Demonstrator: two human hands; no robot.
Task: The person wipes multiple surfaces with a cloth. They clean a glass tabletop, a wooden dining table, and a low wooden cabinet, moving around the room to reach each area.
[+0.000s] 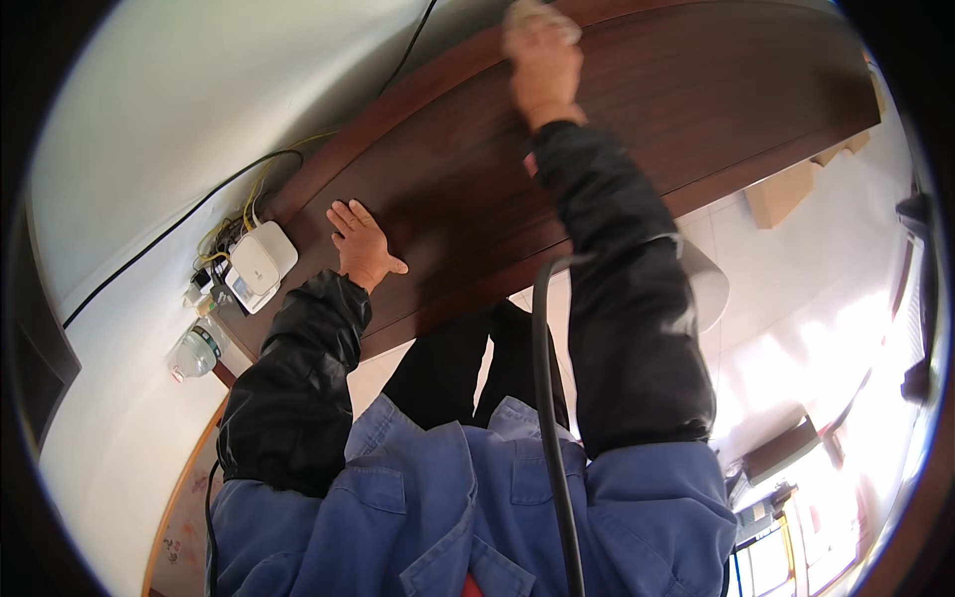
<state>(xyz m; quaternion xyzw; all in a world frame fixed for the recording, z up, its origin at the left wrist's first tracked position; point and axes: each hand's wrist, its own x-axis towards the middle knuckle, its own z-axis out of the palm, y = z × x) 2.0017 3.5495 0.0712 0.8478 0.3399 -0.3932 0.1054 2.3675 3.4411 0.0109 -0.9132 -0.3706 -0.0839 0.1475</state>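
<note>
Before me is a long dark-brown wooden tabletop [462, 164] with a raised strip along its wall side. My left hand [363, 245] rests palm down on its left part, fingers spread and holding nothing. Up at the raised strip, my right hand [547, 71] is blurred, its fingers closed on a pale crumpled cloth [541, 19]. The hand partly hides the cloth. Black sleeve covers reach over both forearms.
Left of my left hand stands a white router [261, 260] amid tangled cables [224, 242]. A clear plastic bottle [198, 351] is beyond the left end. Along the wall runs a black cable [179, 224]. Cardboard [780, 195] shows past the right front edge.
</note>
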